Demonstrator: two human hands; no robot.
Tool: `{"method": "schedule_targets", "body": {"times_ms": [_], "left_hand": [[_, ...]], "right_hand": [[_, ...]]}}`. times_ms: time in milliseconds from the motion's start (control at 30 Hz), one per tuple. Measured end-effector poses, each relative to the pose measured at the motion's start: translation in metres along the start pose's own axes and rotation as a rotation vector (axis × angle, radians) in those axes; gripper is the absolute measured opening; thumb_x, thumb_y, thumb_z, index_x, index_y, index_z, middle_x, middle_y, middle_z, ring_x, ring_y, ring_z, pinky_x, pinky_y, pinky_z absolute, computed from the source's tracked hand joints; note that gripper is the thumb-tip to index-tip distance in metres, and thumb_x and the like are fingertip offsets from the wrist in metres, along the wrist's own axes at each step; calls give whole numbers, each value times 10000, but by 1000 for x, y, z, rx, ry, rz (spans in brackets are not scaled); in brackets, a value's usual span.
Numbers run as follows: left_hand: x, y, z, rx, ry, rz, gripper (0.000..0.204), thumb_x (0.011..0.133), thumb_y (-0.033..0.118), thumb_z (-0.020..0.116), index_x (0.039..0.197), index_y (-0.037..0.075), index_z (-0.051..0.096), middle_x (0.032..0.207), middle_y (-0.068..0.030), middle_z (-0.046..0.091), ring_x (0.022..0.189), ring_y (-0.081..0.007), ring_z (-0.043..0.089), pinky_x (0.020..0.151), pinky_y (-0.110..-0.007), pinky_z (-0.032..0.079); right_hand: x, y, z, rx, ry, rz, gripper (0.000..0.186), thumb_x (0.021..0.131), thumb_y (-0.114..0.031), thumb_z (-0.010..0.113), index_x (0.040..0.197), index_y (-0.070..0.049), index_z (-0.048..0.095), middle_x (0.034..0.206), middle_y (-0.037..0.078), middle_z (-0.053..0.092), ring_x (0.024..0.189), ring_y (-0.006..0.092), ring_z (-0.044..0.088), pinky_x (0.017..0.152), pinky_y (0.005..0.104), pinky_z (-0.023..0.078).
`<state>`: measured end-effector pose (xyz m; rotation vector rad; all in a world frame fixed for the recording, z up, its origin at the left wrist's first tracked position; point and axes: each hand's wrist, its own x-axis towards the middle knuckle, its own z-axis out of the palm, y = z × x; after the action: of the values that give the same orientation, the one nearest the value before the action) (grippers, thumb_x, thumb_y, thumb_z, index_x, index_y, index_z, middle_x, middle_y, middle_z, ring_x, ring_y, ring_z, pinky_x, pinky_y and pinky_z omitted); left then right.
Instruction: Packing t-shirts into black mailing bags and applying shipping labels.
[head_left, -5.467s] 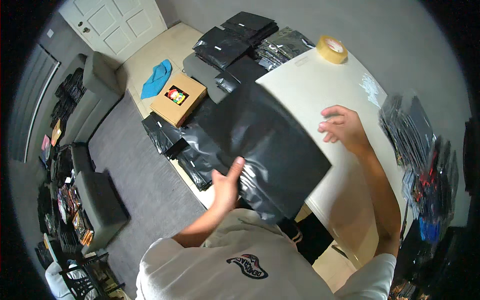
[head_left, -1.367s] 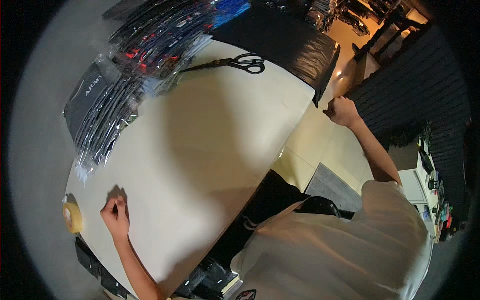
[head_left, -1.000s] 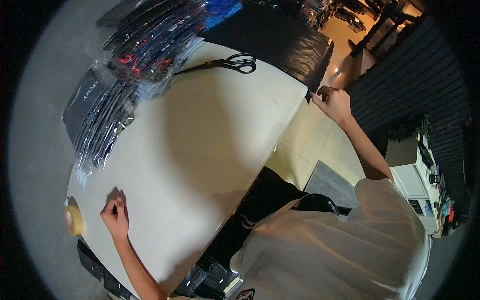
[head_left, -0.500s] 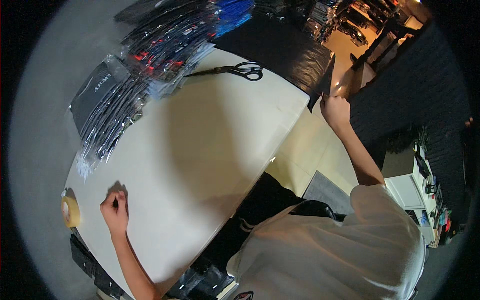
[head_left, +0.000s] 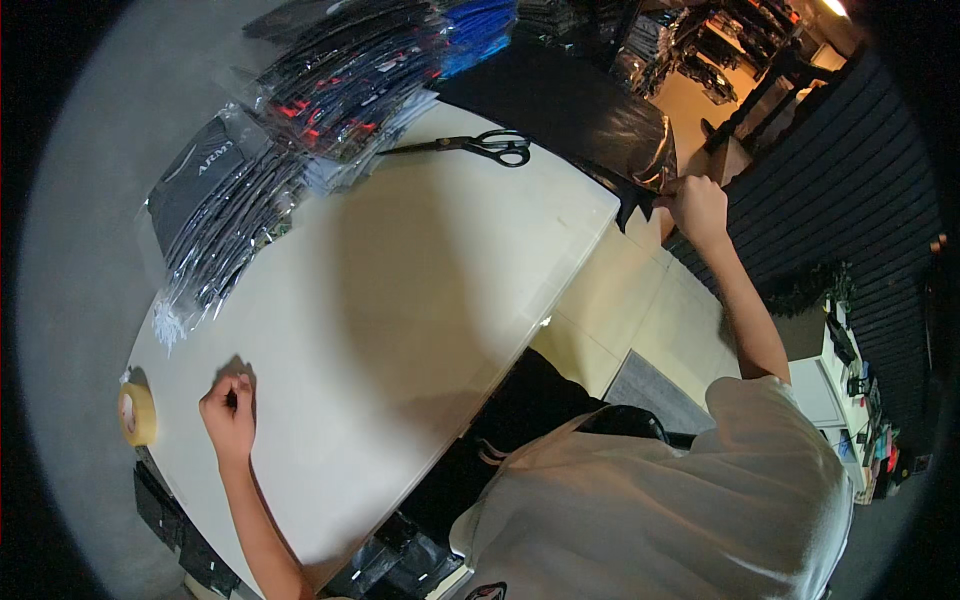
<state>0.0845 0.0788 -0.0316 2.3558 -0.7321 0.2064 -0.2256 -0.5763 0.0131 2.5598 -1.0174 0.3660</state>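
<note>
A white desk [head_left: 300, 320] is set against a grey wall [head_left: 75, 220], its edges bowed by the lens. By the grip of the right hand [head_left: 698, 205], the near corner of a black plastic stack [head_left: 585, 110] is pinched, thumb and fingers being pressed together there; how many layers are caught cannot be told. The stack is seen along the desk's far end, its glossy side turned toward that hand. The grip of the left hand [head_left: 229, 412] is curled into a loose fist, thumb drawn against the fingers, and is rested on the desk well apart from the stack. Near it, at the desk's left edge, a roll of yellowish tape [head_left: 138, 415] is stood. Black-handled scissors [head_left: 458, 144] are laid at the far end, just beside the stack, their blades pointed toward piles of clear-bagged garments: grey ones [head_left: 230, 210] nearer, dark ones with red patches [head_left: 345, 85] beyond, blue ones [head_left: 478, 35] behind. Farther out, pale floor tiles [head_left: 605, 290], a grey mat [head_left: 655, 390], a white cabinet [head_left: 815, 390] and a dark ribbed panel [head_left: 830, 190] are seen at the right.
</note>
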Motion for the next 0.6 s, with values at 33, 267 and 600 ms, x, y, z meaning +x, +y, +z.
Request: {"method": "schedule_targets", "body": {"times_ms": [33,267,600], "left_hand": [[-1,1,0,5,8,5,365,995,162,639,711,4,473,595,-73,459,576,-161,385,567,-324,373],[1,-7,2,21,12,35,377,997,167,642,712,2,459,596,-91,448,573,-177,392,570,-339,383],[1,-5,1,6,-3,2,371,996,169,644,718,3,463,596,-88,446,575,-170,386,558,-338,379]], "right_hand": [[1,-1,-5,1,0,-2,385,700,-419,907,828,-70,805,780,194,721,732,352,744,666,434,601],[7,0,-17,120,-112,15,297,695,-393,905,886,-176,840,800,168,729,746,339,744,692,444,605],[18,14,2,80,-2,25,272,782,-297,845,854,-43,780,839,214,735,807,388,746,740,483,610]]}}
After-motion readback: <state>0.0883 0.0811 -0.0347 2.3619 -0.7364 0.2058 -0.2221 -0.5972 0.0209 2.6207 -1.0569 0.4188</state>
